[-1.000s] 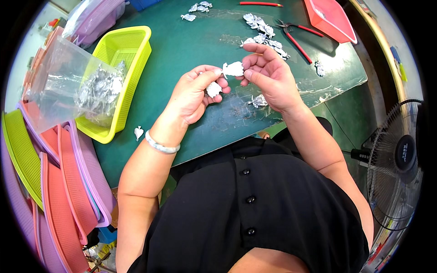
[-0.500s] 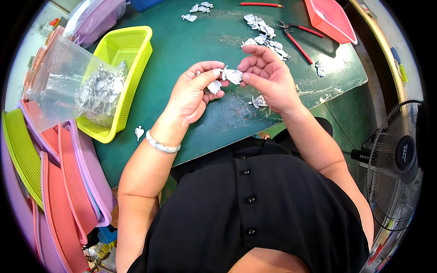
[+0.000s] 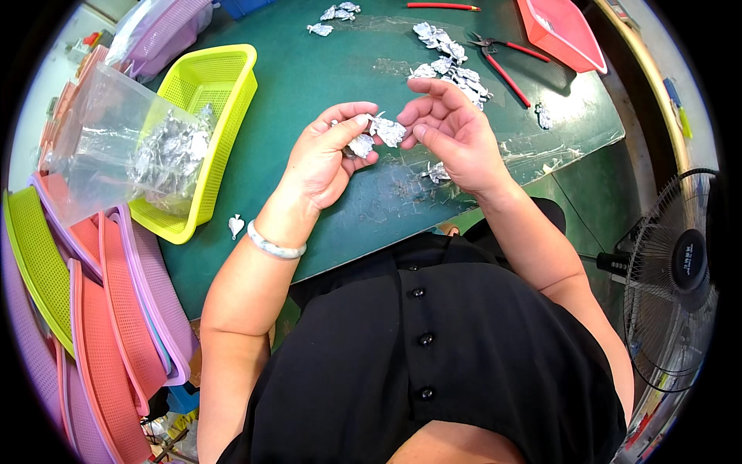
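My left hand (image 3: 328, 155) is closed, with thumb and forefinger pinching a small silvery cast-metal piece (image 3: 387, 131) by its left end. A second silvery piece (image 3: 361, 145) sits lower in the same fingers. My right hand (image 3: 456, 139) is just to the right of the pinched piece, fingers curved and apart, thumb clear of it; its lower fingertips come close to the piece's edge, and whether they touch is unclear. Another silvery piece (image 3: 437, 172) lies on the green table (image 3: 309, 69) beneath my right wrist. Beyond the right hand lies a pile of similar pieces (image 3: 452, 66).
Red-handled cutting pliers (image 3: 502, 66) and a red rod-like tool (image 3: 443, 6) lie far on the table. A pink basket (image 3: 560, 35) stands far right. At left, a yellow-green basket (image 3: 232, 100) holds a clear bag (image 3: 100, 147) of metal pieces. Stacked baskets (image 3: 116, 309) and a fan (image 3: 680, 263) flank me.
My right thumb has come away from the pinched metal piece, and the right fingers have shifted slightly left. The piece has tilted downward at its right end in my left hand.
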Available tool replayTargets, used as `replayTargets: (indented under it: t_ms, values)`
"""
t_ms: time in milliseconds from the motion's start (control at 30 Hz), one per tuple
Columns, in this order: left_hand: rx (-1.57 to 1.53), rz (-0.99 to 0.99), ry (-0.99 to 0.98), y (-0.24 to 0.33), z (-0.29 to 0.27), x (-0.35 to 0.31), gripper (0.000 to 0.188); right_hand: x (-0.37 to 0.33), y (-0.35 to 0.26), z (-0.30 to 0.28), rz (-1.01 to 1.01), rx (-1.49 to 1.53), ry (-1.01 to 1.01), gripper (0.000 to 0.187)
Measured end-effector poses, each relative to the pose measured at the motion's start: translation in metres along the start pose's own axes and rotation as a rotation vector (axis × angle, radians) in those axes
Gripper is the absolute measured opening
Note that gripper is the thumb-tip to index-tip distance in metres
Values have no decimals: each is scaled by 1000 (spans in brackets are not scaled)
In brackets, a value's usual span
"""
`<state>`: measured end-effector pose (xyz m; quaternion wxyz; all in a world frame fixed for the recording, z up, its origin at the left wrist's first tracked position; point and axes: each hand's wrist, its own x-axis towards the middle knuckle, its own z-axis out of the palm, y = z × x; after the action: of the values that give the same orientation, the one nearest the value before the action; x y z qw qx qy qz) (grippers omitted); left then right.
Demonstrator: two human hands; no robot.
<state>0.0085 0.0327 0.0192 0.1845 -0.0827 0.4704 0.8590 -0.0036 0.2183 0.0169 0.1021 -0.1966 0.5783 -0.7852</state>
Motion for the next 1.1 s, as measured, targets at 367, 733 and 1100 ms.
replayTargets:
  t_ms: [367, 733, 1100]
  values:
    - [-103, -23, -18, 0, -3, 2, 16, -4, -7, -8, -26, -191, -21, 37]
    - [-343, -72, -206, -2, -9, 5, 19, -28, -38, -32, -147, -1138, -377, 52]
    - [83, -99, -48, -4, 9, -5, 20, -12, -15, -13, 231, -65, -20, 47]
